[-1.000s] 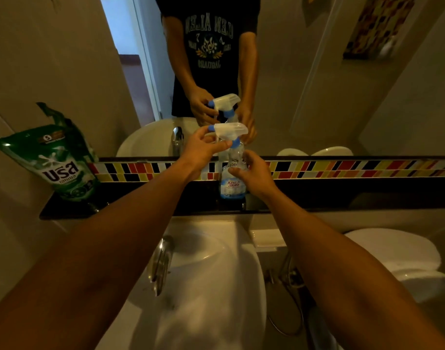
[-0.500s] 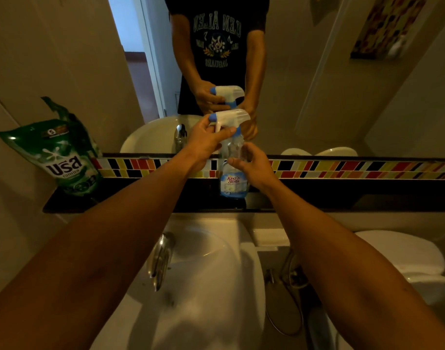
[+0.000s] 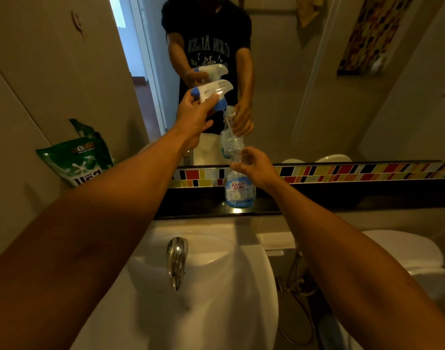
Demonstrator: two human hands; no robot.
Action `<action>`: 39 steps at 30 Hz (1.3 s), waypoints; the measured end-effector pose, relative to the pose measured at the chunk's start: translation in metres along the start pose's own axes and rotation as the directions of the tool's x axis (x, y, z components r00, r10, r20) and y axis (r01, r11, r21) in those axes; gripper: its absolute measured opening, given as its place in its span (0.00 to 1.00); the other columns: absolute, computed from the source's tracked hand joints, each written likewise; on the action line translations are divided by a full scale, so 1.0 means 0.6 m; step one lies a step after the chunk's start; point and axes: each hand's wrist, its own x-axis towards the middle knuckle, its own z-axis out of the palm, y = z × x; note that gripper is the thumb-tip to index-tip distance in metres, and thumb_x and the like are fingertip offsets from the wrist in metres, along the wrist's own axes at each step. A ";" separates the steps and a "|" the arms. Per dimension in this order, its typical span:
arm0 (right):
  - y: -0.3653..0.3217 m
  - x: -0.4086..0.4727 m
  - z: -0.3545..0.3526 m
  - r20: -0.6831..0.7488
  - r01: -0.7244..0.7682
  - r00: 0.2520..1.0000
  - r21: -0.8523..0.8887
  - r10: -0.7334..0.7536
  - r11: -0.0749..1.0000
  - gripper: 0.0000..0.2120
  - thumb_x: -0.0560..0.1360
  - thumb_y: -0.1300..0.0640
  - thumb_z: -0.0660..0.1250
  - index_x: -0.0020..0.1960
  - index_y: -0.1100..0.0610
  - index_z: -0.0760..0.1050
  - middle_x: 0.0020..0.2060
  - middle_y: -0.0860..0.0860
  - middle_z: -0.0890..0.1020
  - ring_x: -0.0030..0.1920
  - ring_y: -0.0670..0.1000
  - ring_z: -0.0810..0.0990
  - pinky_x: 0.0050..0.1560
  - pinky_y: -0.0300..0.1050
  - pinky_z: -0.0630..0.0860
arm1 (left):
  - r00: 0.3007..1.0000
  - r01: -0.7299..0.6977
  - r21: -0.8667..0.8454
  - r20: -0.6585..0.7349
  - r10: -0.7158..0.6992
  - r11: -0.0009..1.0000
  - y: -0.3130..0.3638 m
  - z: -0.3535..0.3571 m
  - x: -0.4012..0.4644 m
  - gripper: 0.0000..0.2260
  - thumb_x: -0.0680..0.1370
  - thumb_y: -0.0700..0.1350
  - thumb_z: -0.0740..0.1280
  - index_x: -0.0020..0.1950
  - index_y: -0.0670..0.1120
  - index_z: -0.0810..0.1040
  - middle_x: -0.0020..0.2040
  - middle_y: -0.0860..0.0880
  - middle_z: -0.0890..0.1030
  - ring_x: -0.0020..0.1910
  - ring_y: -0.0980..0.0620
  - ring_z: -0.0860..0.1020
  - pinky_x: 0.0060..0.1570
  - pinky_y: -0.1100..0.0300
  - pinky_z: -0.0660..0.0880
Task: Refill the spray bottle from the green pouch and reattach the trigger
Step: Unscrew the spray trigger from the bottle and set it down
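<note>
The clear spray bottle (image 3: 239, 192) with a blue-and-white label stands on the dark shelf (image 3: 342, 198) under the mirror. My right hand (image 3: 256, 166) grips its neck. My left hand (image 3: 194, 114) holds the white trigger head (image 3: 211, 90), with its blue nozzle and collar, lifted up and left of the bottle mouth. Its thin dip tube (image 3: 230, 130) slants down towards the bottle's neck. The green pouch (image 3: 76, 160) leans against the left wall on the shelf, partly behind my left forearm.
A white sink (image 3: 216, 286) with a chrome tap (image 3: 176, 261) lies right below the shelf. A toilet (image 3: 405, 251) stands at the right. The mirror (image 3: 304, 84) behind the shelf reflects my hands and the bottle. A coloured tile strip (image 3: 355, 170) runs along the shelf's back.
My left hand has lifted the trigger head off the bottle, up and to the left, drawing out the dip tube. My right hand has stayed on the neck.
</note>
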 end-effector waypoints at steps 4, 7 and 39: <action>0.005 -0.012 0.004 -0.015 -0.022 1.000 -0.037 0.022 0.999 0.23 0.77 0.54 0.75 0.69 0.58 0.73 0.59 0.55 0.81 0.57 0.53 0.81 0.46 0.38 0.76 | 0.995 -0.088 0.071 -0.036 0.091 0.994 0.033 -0.028 0.002 0.17 0.76 0.48 0.71 0.62 0.55 0.70 0.61 0.45 0.80 0.51 0.52 0.79 0.40 0.60 0.73; 0.003 -0.024 0.007 -0.025 -0.047 0.999 -0.037 0.047 0.998 0.24 0.77 0.55 0.75 0.70 0.58 0.73 0.58 0.55 0.82 0.53 0.49 0.81 0.45 0.38 0.77 | 0.993 -0.108 0.051 -0.043 0.110 0.993 0.055 -0.052 0.001 0.13 0.78 0.45 0.68 0.59 0.55 0.69 0.55 0.46 0.79 0.45 0.54 0.78 0.35 0.64 0.72; -0.037 -0.057 0.006 -0.213 -0.112 0.971 0.015 0.113 0.994 0.22 0.76 0.55 0.77 0.66 0.59 0.75 0.61 0.56 0.82 0.61 0.59 0.81 0.60 0.59 0.82 | 0.942 0.226 0.073 -0.269 -0.199 0.971 0.003 -0.232 -0.055 0.10 0.81 0.40 0.62 0.59 0.43 0.78 0.40 0.48 0.76 0.33 0.57 0.71 0.31 0.66 0.68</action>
